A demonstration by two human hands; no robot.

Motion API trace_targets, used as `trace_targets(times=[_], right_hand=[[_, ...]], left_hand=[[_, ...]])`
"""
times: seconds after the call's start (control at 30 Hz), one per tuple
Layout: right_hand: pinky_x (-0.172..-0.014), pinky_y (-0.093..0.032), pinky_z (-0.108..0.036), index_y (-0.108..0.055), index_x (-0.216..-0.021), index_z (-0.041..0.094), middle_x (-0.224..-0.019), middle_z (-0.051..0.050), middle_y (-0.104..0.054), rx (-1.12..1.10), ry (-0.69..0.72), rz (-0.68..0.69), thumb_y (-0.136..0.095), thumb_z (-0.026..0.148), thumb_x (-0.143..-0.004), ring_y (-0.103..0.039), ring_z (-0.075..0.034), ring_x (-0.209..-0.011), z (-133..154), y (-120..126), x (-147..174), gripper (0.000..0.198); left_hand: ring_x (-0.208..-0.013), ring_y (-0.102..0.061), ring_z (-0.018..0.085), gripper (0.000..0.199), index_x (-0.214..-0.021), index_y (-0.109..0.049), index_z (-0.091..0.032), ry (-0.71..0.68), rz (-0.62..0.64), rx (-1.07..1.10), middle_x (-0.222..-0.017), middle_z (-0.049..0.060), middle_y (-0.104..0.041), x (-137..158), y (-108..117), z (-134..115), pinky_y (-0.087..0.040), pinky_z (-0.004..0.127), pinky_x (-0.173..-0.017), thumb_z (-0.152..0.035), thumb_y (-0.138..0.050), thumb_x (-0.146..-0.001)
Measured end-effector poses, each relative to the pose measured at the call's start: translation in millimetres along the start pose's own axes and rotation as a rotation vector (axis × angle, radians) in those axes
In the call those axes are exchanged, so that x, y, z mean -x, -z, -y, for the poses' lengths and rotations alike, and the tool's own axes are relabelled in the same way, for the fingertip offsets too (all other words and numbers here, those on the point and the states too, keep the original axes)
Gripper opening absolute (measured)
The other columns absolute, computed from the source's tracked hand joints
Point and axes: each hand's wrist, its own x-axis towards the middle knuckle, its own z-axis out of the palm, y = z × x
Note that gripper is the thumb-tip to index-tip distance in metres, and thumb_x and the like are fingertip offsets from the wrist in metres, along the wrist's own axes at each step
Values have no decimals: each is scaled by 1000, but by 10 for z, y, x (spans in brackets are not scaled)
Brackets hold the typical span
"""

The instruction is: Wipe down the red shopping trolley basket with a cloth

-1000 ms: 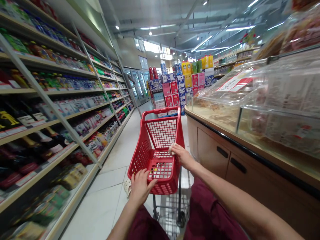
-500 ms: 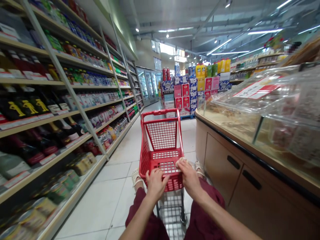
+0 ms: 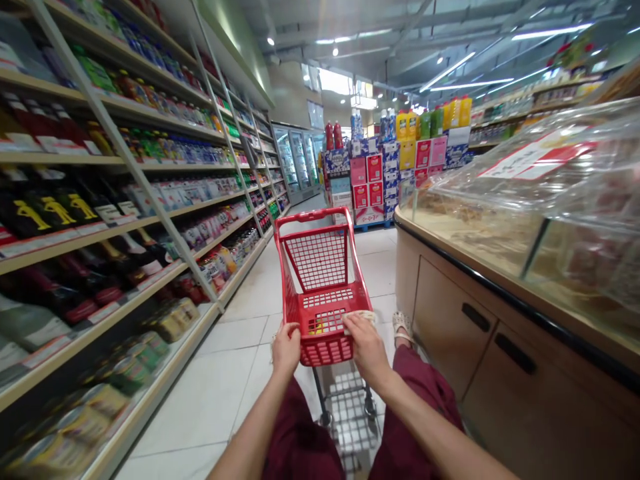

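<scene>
A red plastic shopping cart [image 3: 325,297] stands right in front of me, its basket rim within reach of both hands. On the near left corner my left hand [image 3: 287,350] is closed round the basket rim. At the near right corner my right hand [image 3: 367,347] is closed over the rim, with a crumpled pale cloth [image 3: 369,316] under its fingers. Through the lattice at the basket's bottom shows something small and yellow [image 3: 316,327], too little of it to name. My fingertips are partly hidden by the rim and cloth.
Shelves of bottles and cans [image 3: 165,213] line the left side. On the right runs a wooden counter [image 3: 440,293] with clear plastic packages [image 3: 540,160] on top. Stacked drink boxes [image 3: 367,187] stand ahead, with glass-door fridges [image 3: 295,160] behind to the left.
My left hand has moved left from the middle of the near rim to its left corner. My right hand stays at the right corner with the cloth. The cart has turned slightly.
</scene>
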Motion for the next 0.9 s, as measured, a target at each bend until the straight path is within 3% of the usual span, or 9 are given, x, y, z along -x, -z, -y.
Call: trace_targets(times=[0.13,0.2,0.33,0.43,0.5,0.6,0.7,0.83,0.9], right_hand=[[-91,-43,-36,-57,-109,13,-110,-10,-59,-14,114,15,-38,1,-73,-50,-20,-107,447,-397,-23,42],[-91,-42,-37,-57,-108,13,-114,-9,-57,-4,215,11,-40,4,-76,-46,-22,-111,481,-498,-1,38],[-91,-41,-40,-59,-106,17,-113,-8,-57,62,257,-5,-39,6,-80,-46,-21,-112,35,-306,22,35],[-92,-40,-42,-57,-109,14,-114,-12,-56,143,56,-56,-37,3,-78,-47,-22,-111,-215,-137,-37,39],[-92,-40,-41,-57,-109,13,-113,-12,-57,127,24,-46,-36,1,-76,-47,-22,-110,-114,-202,-53,41],[-92,-41,-38,-57,-109,14,-114,-9,-56,35,174,-10,-37,3,-77,-45,-21,-113,201,-451,-9,39],[-95,-38,-36,-55,-111,19,-118,-5,-55,-7,303,-25,-37,7,-80,-40,-17,-117,205,-506,49,38],[-97,-33,-43,-49,-118,17,-120,-10,-52,51,137,-135,-34,6,-81,-35,-19,-121,-156,-282,93,41],[-97,-33,-45,-48,-119,15,-121,-12,-51,37,90,-163,-33,4,-80,-32,-20,-122,-150,-253,102,43]], left_hand=[[-104,-52,15,51,-125,-31,-19,45,-33,61,-121,6,-52,-28,-92,-5,-39,26,-88,-18,-40,-75],[-99,-55,14,60,-131,-18,-18,56,-23,91,-121,6,-52,-59,-96,6,-42,25,-84,-18,-41,-75],[-94,-57,13,53,-124,-35,-21,60,1,134,-113,2,-59,-109,-97,-15,-43,21,-79,-14,-42,-71],[-90,-59,15,49,-115,-45,-24,68,-4,157,-104,0,-63,-97,-93,-81,-44,23,-77,-11,-43,-68],[-87,-60,16,50,-115,-46,-25,68,-11,171,-100,1,-65,-75,-80,-114,-44,24,-76,-10,-44,-67],[-86,-60,15,51,-117,-45,-23,46,-1,193,-100,1,-65,-56,-59,-105,-44,24,-75,-11,-44,-68],[-89,-59,14,51,-120,-42,-22,20,13,223,-105,2,-63,-55,-67,-49,-44,23,-77,-12,-44,-71],[-93,-58,13,51,-121,-41,-23,7,14,268,-109,1,-61,-19,-153,-36,-43,22,-80,-13,-44,-71],[-97,-56,13,50,-121,-40,-23,4,5,286,-111,1,-60,10,-202,-67,-42,22,-82,-13,-44,-72]])
